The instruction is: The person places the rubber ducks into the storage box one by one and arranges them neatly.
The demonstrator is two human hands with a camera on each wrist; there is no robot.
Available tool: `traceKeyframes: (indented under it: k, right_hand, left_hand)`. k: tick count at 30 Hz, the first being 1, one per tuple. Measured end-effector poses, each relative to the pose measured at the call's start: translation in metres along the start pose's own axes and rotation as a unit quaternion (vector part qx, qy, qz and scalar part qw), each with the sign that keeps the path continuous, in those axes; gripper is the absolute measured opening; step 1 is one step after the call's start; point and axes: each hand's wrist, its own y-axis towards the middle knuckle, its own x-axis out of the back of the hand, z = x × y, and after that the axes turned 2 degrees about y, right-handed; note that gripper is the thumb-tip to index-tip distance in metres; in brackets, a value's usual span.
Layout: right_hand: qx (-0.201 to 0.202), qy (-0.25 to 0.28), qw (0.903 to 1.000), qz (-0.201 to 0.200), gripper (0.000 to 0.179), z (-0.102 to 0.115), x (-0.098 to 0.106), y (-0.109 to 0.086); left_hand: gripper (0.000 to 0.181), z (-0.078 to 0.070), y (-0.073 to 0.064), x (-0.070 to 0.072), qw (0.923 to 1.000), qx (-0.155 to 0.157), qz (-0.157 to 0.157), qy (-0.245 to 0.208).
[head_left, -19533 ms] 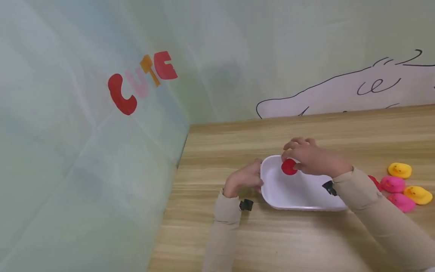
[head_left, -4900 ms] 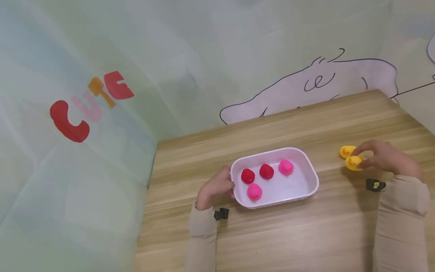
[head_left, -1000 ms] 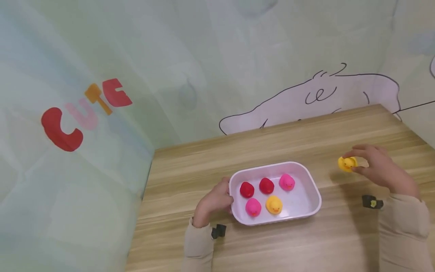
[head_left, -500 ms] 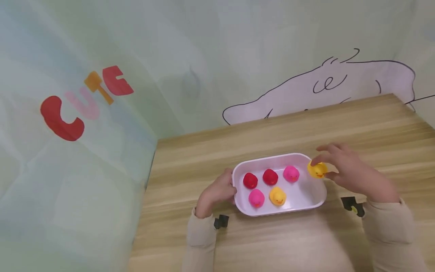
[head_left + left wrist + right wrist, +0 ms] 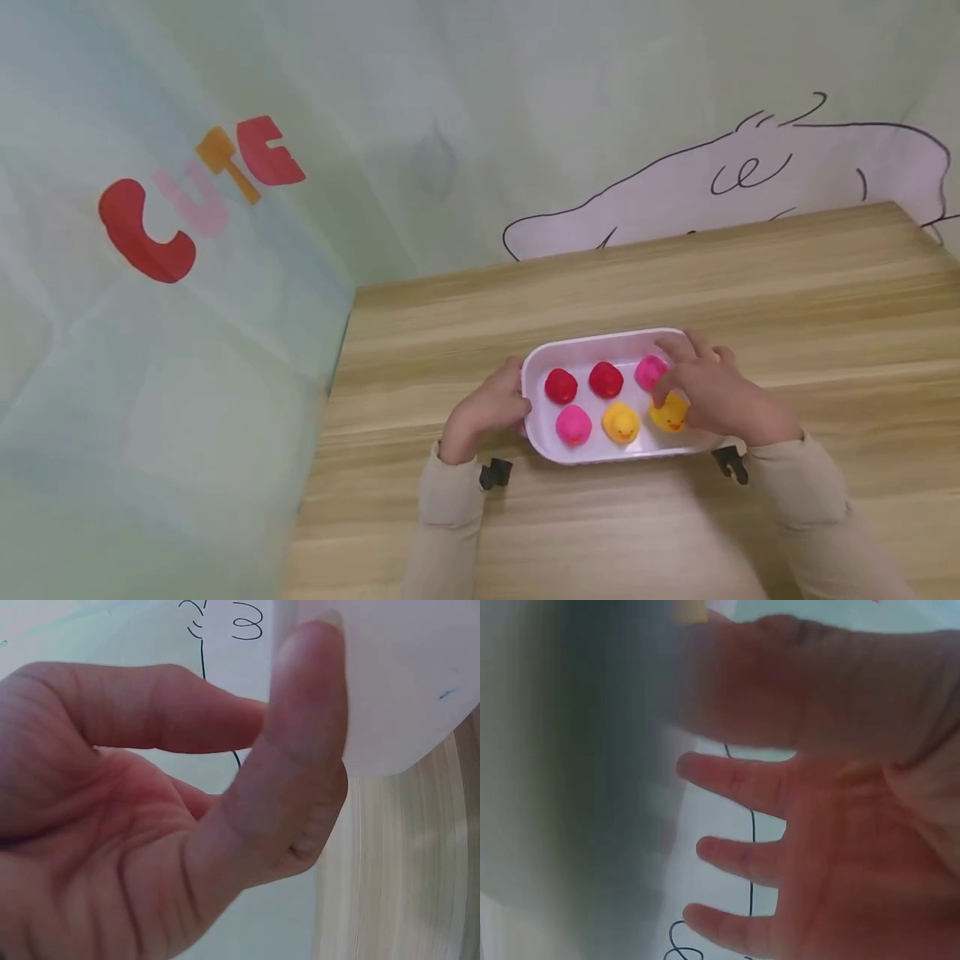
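My left hand (image 5: 489,410) grips the left end wall of a white plastic tray (image 5: 600,457); in the left wrist view its thumb and fingers (image 5: 307,690) pinch the tray wall (image 5: 390,690). Over the tray's right end, my right hand (image 5: 716,392) pinches a yellow rubber duck (image 5: 667,413) low inside it. Another yellow duck (image 5: 621,423) and a pink duck (image 5: 573,426) sit to its left in the front row. Behind them stand two rounded red toys, one at the left (image 5: 561,387), and a pink duck (image 5: 651,372), partly covered by my right fingers.
The tray rests on a wood-grain table (image 5: 465,333). A pale curtain with a line drawing (image 5: 675,196) rises behind the table's back edge, and a fabric wall with CUTE letters (image 5: 258,150) stands at the left. Dark wrist cameras (image 5: 495,474) sit below both hands.
My right hand has carried the last yellow duck from the table leftward and down into the tray. Earlier, the red toys, pink ducks and other yellow duck came into the tray. My left hand keeps its grip.
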Motion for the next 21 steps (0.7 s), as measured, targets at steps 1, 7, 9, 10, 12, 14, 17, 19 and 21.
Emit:
traceKeyframes:
  k: [1,7,9,10,12,14,17,19,21]
  right_hand:
    - [-0.004,-0.002,1.0,0.002,0.038,0.0,-0.001,0.0]
    - [-0.011,-0.007,0.9999,0.011,0.036,-0.001,-0.007,0.0]
    - [-0.01,-0.008,0.9999,0.008,0.035,-0.002,-0.009,0.001]
    - [-0.012,-0.009,0.9999,0.006,0.034,-0.002,-0.01,0.001]
    - [-0.017,-0.008,0.9998,0.003,0.033,-0.003,-0.012,0.001]
    - [-0.025,-0.009,0.9997,-0.001,0.032,-0.005,-0.014,0.0]
    - [-0.027,-0.015,0.9995,0.001,0.031,-0.008,-0.014,-0.001]
    - [-0.019,-0.015,0.9997,0.0,0.033,-0.01,-0.012,-0.002]
    - [-0.008,-0.012,0.9999,-0.005,0.037,-0.014,-0.006,-0.005]
  left_hand:
    - [0.05,-0.001,-0.001,-0.001,1.0,-0.001,0.0,0.001]
    - [0.048,-0.004,-0.001,-0.003,0.9999,0.008,-0.006,0.005]
    - [0.048,-0.005,0.0,-0.004,0.9999,0.006,-0.007,0.007]
    - [0.048,-0.004,0.002,-0.004,0.9999,0.005,-0.005,0.007]
    - [0.048,-0.004,0.004,-0.004,0.9999,0.004,0.0,0.01]
    - [0.05,-0.003,0.008,-0.005,0.9999,0.009,0.007,0.005]
    - [0.051,-0.002,0.011,-0.007,0.9996,0.025,0.015,0.004]
    - [0.051,-0.001,0.012,-0.008,0.9995,0.027,0.011,0.013]
    - [0.05,0.002,0.013,-0.009,0.9991,0.021,0.004,0.038]
